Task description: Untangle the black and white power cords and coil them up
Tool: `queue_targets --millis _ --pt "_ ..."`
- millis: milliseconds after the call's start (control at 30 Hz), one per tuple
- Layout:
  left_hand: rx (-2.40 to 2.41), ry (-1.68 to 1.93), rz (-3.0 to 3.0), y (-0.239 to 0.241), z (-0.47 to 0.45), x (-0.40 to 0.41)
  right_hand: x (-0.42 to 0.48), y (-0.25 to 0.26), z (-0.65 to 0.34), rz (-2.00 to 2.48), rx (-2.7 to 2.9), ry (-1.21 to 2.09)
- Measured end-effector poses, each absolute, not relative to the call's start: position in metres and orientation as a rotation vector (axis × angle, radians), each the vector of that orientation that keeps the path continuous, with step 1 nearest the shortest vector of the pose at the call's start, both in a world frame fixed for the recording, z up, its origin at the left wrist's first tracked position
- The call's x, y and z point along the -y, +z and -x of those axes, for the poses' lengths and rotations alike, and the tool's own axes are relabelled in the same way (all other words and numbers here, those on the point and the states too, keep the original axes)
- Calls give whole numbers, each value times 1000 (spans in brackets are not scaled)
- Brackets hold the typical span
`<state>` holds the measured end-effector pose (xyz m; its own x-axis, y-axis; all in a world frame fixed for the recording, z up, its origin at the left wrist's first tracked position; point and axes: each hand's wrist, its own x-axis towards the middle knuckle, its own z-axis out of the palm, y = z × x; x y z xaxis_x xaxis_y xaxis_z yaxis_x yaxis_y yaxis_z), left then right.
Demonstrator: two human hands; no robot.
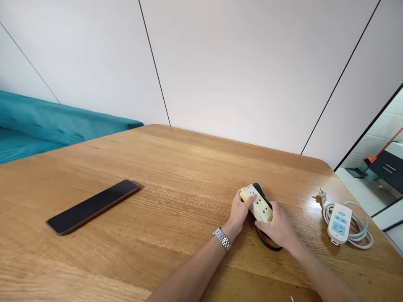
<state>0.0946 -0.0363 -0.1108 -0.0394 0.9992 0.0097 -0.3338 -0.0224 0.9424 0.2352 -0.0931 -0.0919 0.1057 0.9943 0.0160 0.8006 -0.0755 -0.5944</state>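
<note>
Both hands grip a yellowed white power strip [258,205], tilted just over the wooden table, its sockets facing up. My left hand [239,211] is closed on its far left end, with the thumb lying on the socket face. Around the near right end my right hand [277,225] is closed, its thumb at the lower edge. A black cord [266,243] loops beneath the strip, and a black part shows behind its right side. Whether the black part is joined to the strip is hidden by the hands.
On the right of the table [176,176] lies a white power strip with blue socket faces [340,224], beside its coiled white cable [362,241] and plug [321,195]. A dark phone-like slab [94,206] lies at left. A teal sofa [63,121] and white wall [239,71] stand behind.
</note>
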Motion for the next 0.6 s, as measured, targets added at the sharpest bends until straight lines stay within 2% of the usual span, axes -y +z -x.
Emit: queue_targets --millis 133,200,600 --pt "-984 1347 -841 -113 -93 34 87 -98 -256 1522 1781 962" --pt "-977 1306 -837 -112 -94 35 82 -104 -264 1432 1729 1012" --pt "-1177 1290 -1149 -118 -93 33 80 -125 -269 1585 1660 423"
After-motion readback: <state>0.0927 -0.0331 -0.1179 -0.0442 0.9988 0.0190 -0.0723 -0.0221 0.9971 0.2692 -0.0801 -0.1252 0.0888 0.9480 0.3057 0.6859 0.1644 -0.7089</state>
